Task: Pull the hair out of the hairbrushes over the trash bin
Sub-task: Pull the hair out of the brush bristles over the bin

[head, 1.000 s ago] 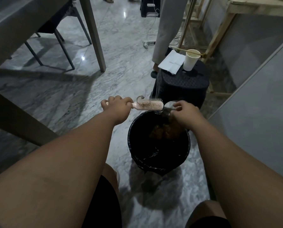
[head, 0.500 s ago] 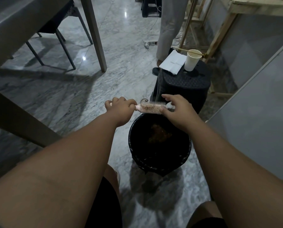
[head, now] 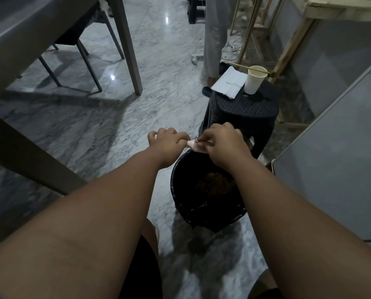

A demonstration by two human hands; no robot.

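Note:
My left hand (head: pixel 166 143) is closed around the handle of a pink hairbrush (head: pixel 193 144), held level over the far rim of the black trash bin (head: pixel 181 203). My right hand (head: pixel 224 145) lies over the brush head and hides most of it, its fingertips pinched on the hair among the bristles. Only a short pink stretch of the brush shows between the two hands. A brownish clump of hair (head: pixel 215 183) lies inside the bin, which is lined with a black bag.
A black plastic stool (head: pixel 242 113) stands just behind the bin, with a paper cup (head: pixel 254 79) and a white folded paper (head: pixel 228 82) on it. Another person's leg (head: pixel 213 37) stands beyond. A table leg (head: pixel 128 46) and chair are at left, a grey panel (head: pixel 335 147) at right.
My right hand has moved from the brush's tip leftward over the brush head, covering the bristles. The brush has stayed over the bin in my left hand.

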